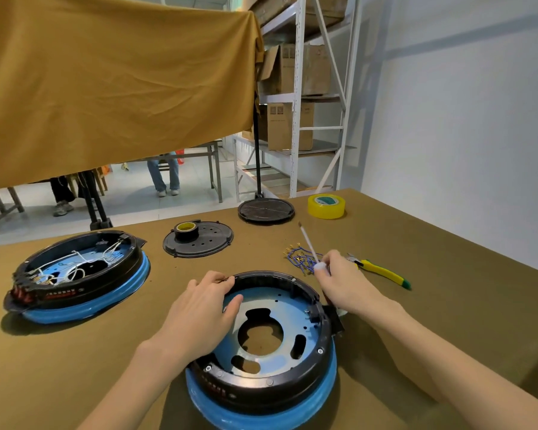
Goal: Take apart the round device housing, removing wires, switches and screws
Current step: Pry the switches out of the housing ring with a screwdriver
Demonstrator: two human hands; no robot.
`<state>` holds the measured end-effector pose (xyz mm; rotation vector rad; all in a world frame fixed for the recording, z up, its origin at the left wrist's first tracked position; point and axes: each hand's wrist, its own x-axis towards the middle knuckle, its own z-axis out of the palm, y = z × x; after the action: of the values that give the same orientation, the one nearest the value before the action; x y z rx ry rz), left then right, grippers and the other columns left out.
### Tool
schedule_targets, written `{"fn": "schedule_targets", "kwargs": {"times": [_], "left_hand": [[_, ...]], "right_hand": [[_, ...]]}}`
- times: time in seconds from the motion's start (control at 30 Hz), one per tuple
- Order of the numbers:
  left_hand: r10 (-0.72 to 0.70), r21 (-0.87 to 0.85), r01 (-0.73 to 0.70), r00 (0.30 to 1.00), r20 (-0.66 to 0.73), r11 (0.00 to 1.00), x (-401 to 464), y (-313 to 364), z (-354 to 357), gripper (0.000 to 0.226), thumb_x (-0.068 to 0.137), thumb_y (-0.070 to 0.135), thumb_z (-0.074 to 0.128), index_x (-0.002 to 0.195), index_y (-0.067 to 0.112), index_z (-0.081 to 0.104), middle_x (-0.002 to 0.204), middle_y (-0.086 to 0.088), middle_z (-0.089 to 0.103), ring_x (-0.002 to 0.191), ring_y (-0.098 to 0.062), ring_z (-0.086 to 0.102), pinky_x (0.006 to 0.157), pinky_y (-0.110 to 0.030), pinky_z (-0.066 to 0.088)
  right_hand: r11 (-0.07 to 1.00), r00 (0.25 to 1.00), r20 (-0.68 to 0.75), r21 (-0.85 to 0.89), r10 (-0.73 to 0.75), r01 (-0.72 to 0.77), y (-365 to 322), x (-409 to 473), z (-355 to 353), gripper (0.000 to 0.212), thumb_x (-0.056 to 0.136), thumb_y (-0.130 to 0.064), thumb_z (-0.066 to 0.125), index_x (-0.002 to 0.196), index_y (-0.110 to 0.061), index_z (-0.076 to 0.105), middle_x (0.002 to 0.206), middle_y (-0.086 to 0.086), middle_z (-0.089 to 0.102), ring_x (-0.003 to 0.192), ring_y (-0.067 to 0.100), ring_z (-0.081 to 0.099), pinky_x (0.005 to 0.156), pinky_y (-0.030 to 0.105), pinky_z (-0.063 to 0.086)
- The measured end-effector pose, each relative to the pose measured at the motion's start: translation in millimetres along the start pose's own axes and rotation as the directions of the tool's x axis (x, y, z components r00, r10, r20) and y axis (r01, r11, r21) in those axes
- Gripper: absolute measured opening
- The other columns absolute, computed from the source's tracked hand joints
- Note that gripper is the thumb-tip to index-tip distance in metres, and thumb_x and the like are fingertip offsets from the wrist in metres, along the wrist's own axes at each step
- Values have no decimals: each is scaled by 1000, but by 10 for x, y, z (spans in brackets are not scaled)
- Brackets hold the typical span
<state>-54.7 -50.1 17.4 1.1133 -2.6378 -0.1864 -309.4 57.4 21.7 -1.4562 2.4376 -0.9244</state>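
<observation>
Housings (261, 346) (78, 274): two; covers (198, 240) (266, 210): two.

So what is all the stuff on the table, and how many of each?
round housing: 2, black on blue; one stripped, near centre; one with white wires, left
black lid: 2; centre back, and far back
tape roll: 2; yellow-cored black one on the centre lid; yellow one, far right
blue wires: a pile, right of centre
cutters: 1, yellow and green, right
left hand: rests on the near housing
right hand: holds a thin tool
</observation>
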Motion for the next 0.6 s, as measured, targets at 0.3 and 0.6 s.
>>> {"fn": "schedule_targets", "kwargs": {"times": [0.3,0.6], "left_hand": [[-172,60,170,985,30,984,-246,151,-42,45,106,56,28,100,20,54,128,-2,48,96,-23,42,81,-35,42],[106,-15,-115,951,-290,993,-475,-50,60,63,102,62,21,132,31,68,144,15,54,139,-9,41,115,-32,33]], "right_hand": [[990,979,-168,55,-119,130,-448,-439,21,14,104,-33,50,106,-19,51,93,0,58,80,21,58,65,39,46],[943,930,-318,-323,-184,76,-343,-395,189,16,91,-30,64,102,-19,61,96,-1,53,74,24,56,52,31,30]]}}
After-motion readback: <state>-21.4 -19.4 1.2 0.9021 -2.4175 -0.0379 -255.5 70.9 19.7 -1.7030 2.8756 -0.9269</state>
